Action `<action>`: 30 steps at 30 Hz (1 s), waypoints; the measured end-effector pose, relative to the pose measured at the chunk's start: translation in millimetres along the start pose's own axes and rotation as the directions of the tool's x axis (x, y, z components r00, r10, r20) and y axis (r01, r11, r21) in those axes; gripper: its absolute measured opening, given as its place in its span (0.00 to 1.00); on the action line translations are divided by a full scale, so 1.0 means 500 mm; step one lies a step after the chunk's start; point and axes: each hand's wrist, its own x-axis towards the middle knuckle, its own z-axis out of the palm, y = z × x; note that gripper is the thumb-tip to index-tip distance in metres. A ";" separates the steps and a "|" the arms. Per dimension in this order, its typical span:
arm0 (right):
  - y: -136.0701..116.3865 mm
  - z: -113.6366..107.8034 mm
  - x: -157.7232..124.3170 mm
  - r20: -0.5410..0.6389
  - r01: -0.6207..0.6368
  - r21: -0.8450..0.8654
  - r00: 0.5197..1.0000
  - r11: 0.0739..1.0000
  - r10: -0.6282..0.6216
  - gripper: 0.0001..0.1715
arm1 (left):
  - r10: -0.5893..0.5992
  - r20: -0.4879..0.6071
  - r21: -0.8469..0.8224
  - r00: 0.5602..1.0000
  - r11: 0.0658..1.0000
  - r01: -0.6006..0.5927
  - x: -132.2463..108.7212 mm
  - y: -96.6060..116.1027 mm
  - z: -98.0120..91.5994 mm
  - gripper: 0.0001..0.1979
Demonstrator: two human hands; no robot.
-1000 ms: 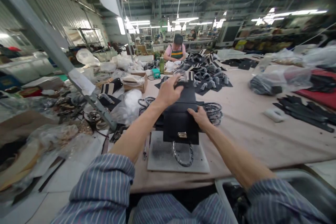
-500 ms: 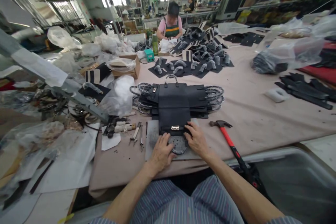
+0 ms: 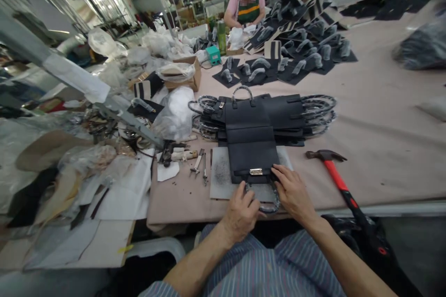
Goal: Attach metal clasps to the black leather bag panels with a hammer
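Note:
A black leather bag panel (image 3: pixel 251 141) with a metal clasp (image 3: pixel 256 172) lies flat on a grey work pad (image 3: pixel 221 176) at the table's near edge. Its wrapped loop handle (image 3: pixel 270 205) hangs toward me. My left hand (image 3: pixel 240 213) curls its fingers on the left side of that handle. My right hand (image 3: pixel 294 191) rests on the panel's lower right corner and the handle, fingers bent. Behind the panel sits a stack of black bag parts with wrapped handles (image 3: pixel 306 113).
A red-handled hammer (image 3: pixel 336 176) lies right of the pad. Small hand tools (image 3: pixel 198 164) lie to its left, beside cluttered plastic bags (image 3: pixel 174 113) and boxes. More black panels (image 3: pixel 296 58) cover the far table, where another person (image 3: pixel 245 2) works.
My left hand came back from the far end of the panel to its near edge. Both hands now sit at the handle, and the view has tilted down and closer.

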 end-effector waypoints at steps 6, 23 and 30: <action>0.001 0.004 -0.017 -0.026 0.052 -0.038 0.998 0.998 -0.053 0.24 | 0.008 0.015 -0.066 1.000 0.998 -0.007 -0.017 0.001 -0.005 0.12; 0.020 0.020 -0.015 -0.036 -0.032 0.076 0.999 0.997 0.034 0.22 | -0.898 0.068 0.186 0.434 0.439 0.879 0.003 -0.355 -0.169 0.16; 0.010 0.016 -0.009 -0.128 -0.098 0.190 0.984 0.977 0.124 0.26 | -0.841 0.288 0.344 0.459 0.538 0.770 0.040 -0.389 -0.175 0.10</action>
